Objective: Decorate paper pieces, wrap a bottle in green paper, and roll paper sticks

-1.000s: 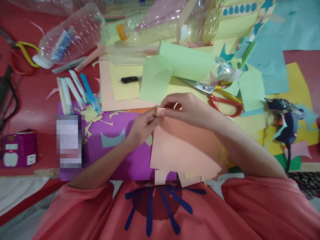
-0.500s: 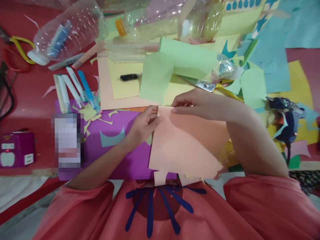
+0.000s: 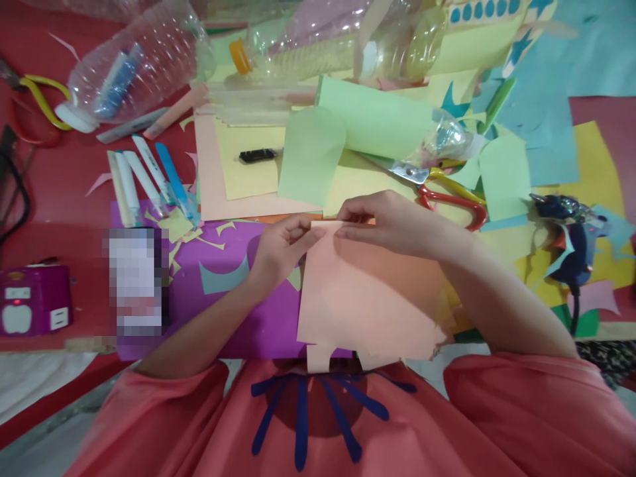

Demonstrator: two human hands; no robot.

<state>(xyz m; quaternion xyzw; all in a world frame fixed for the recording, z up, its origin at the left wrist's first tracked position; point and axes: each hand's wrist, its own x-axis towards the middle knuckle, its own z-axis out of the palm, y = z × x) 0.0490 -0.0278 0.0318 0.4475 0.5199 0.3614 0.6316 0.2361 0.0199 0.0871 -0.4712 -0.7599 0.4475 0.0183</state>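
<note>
Nearest us we list one sheet of peach paper (image 3: 368, 298), overlapping purple paper (image 3: 248, 331), its far edge pinched between thumb and fingers at the left corner by our left hand (image 3: 278, 252) and just beside that by our right hand (image 3: 392, 222). Beyond, we enter scissors (image 3: 416, 175) with red and yellow handles, one green paper roll (image 3: 377, 119) and, farther, a clear bottle (image 3: 308, 50) with an orange cap (image 3: 241, 56).

Behind the right part of a flat peach paper sheet (image 3: 368, 291), partly covering a purple paper sheet (image 3: 263, 324), lie red-and-yellow-handled metal scissors (image 3: 416, 175).
</note>
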